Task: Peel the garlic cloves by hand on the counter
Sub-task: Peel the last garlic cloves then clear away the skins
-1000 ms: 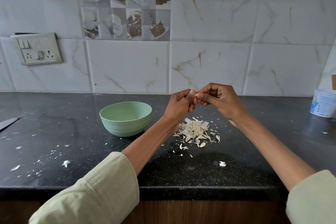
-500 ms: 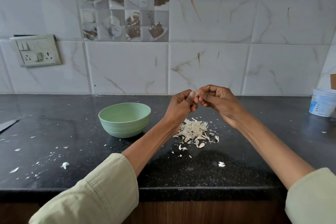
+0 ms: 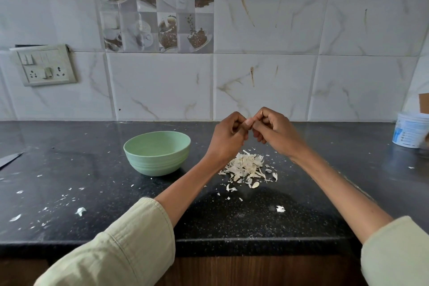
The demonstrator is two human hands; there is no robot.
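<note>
Two hands meet in the air above the black worktop [image 3: 69, 169], raised over a heap of pale garlic skins [image 3: 246, 166]. The left hand [image 3: 228, 137] has its fingers curled inward, and its thumb and fingertips pinch a small pale garlic clove [image 3: 248, 121] at the spot where the two hands touch. The right hand [image 3: 274, 130] is curled in the same way, its thumb and forefinger nipping the other side of the clove. Only a sliver of the clove shows between the fingertips, so how much skin it wears cannot be told.

The heap of skins lies directly below the hands, just right of the left forearm. One loose clove-shaped piece [image 3: 255, 184] sits at the near edge of the heap, and small flakes are scattered across the worktop toward the left and front edges.

A pale green bowl [image 3: 157, 156] stands upright to the left of the left hand, apart from the heap; its inside is not visible from this angle. At the far left edge a knife blade tip [image 3: 9, 159] lies flat. A white tub [image 3: 409, 132] stands at the far right by the tiled wall [image 3: 267, 76], and a switch plate [image 3: 44, 66] is fixed to the wall on the left. Both forearms emerge from light green sleeves [image 3: 130, 244].
</note>
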